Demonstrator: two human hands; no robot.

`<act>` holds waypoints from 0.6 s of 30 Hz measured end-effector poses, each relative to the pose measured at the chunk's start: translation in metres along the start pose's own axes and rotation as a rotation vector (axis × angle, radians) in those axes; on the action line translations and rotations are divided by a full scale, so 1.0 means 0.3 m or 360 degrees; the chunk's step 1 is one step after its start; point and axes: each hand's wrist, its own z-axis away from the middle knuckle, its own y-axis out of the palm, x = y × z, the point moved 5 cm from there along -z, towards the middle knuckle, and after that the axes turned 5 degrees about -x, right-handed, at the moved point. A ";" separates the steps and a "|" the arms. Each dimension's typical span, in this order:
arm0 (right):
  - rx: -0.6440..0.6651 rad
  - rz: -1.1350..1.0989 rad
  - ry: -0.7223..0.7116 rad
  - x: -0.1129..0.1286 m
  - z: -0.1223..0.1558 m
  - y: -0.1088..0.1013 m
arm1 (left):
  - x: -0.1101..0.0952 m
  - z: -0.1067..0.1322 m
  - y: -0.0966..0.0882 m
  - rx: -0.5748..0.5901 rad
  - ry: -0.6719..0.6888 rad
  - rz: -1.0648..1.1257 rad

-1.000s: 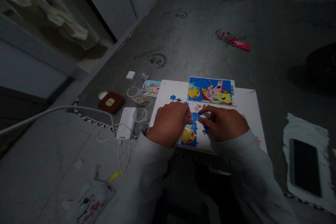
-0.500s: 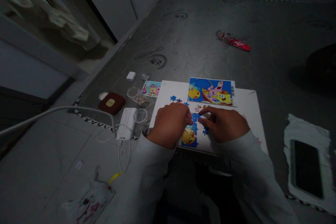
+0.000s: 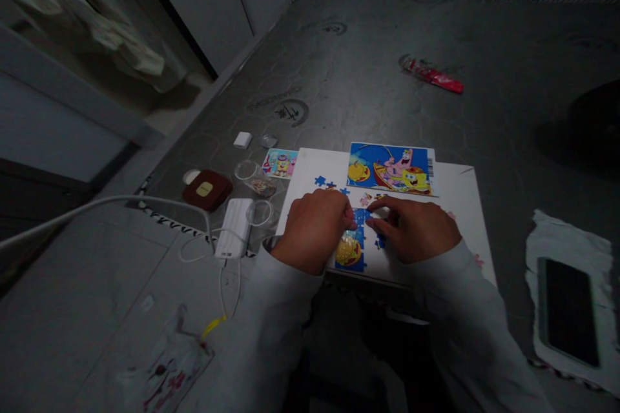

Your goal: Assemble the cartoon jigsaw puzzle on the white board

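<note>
Early stage, white board [image 3: 455, 187] mostly bare
Left hand [image 3: 314, 229], right hand [image 3: 416, 229] on small joined patch [image 3: 349, 251] below reference picture [image 3: 390, 168]; grips narrow, held piece unclear; loose pieces [image 3: 320, 179] remain

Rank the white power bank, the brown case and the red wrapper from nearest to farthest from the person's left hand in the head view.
From the left hand:
1. White power bank, just to its left.
2. Brown case, farther left and a little beyond.
3. Red wrapper, far across the surface, to the right.
</note>
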 end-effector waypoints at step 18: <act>0.0022 -0.0034 0.0087 -0.022 -0.001 0.005 | 0.002 0.001 -0.001 -0.0040 0.0013 0.0016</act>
